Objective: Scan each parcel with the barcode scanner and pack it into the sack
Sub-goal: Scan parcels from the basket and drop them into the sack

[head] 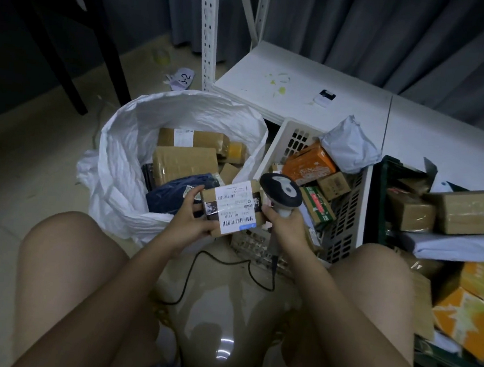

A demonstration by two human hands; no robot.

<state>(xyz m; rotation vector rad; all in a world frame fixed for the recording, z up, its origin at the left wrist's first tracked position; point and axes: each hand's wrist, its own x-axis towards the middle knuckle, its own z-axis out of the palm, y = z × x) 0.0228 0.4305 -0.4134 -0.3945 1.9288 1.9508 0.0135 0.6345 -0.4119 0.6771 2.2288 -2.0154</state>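
Scanner (pixel 280 190) gripped upright in right hand (pixel 285 225), head aimed left at left-hand-held (pixel 188 225) parcel (pixel 234 207).

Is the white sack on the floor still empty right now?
No, the white sack already holds several parcels, including brown cardboard boxes and a dark blue bag.

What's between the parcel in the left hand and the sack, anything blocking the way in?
Nothing visible blocks it. The left hand holds the small parcel at the near rim of the white sack, whose mouth is open. The scanner, in the right hand, is on the parcel's far side.
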